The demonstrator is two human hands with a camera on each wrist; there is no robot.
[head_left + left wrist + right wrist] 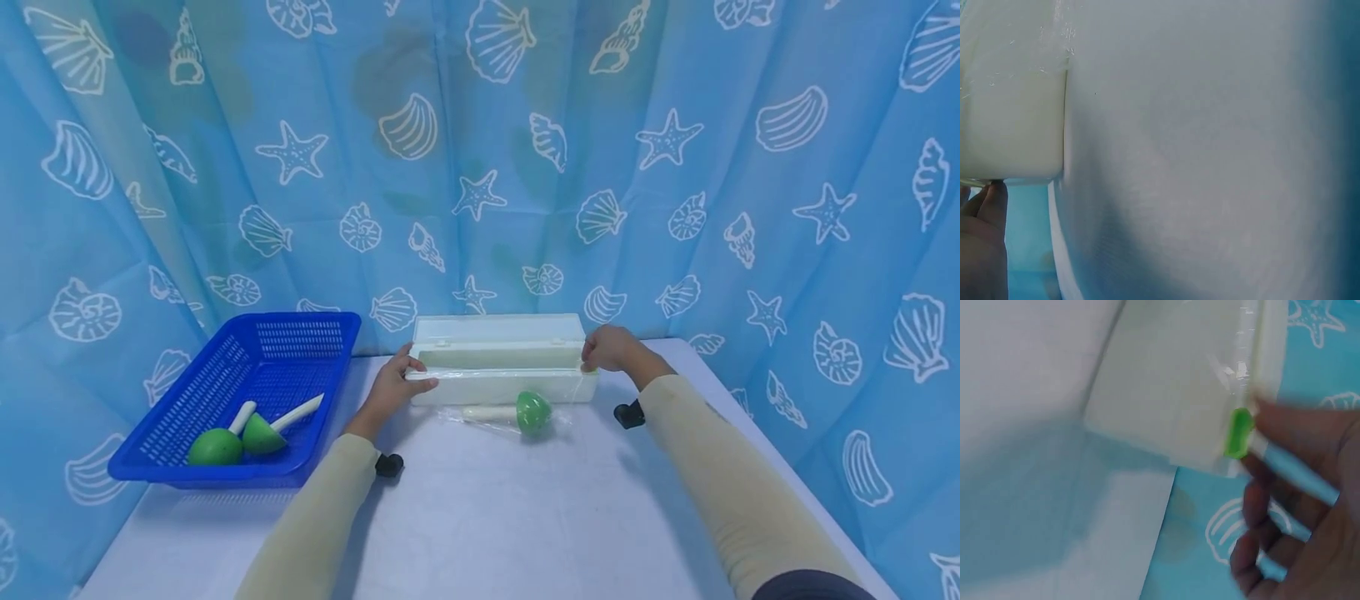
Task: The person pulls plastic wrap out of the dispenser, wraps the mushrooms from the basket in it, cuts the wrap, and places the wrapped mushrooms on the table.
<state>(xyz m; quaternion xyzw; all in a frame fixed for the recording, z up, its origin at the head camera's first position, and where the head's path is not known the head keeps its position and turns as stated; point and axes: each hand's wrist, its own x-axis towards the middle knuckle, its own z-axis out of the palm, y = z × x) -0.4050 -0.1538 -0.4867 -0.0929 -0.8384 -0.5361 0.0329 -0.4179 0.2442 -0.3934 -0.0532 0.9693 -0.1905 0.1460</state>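
Note:
A long white plastic-wrap dispenser box [480, 390] stands at the back of the table, its lid [495, 327] raised. My left hand [386, 387] grips the box's left end, thumb along the front, fingers behind. At the right end, my right hand [613, 348] pinches a small green slide cutter [1238, 433] on the box edge between thumb and index finger. Clear film [450, 415] comes down the front onto the table. A green ladle [533, 412] with a whitish handle lies in that film, right before the box.
On the left stands a blue mesh basket [347, 333], with two more green ladles [215, 447] inside. A blue seashell-print curtain [480, 167] hangs close behind the box and along both sides. The table [525, 517] has a white cover.

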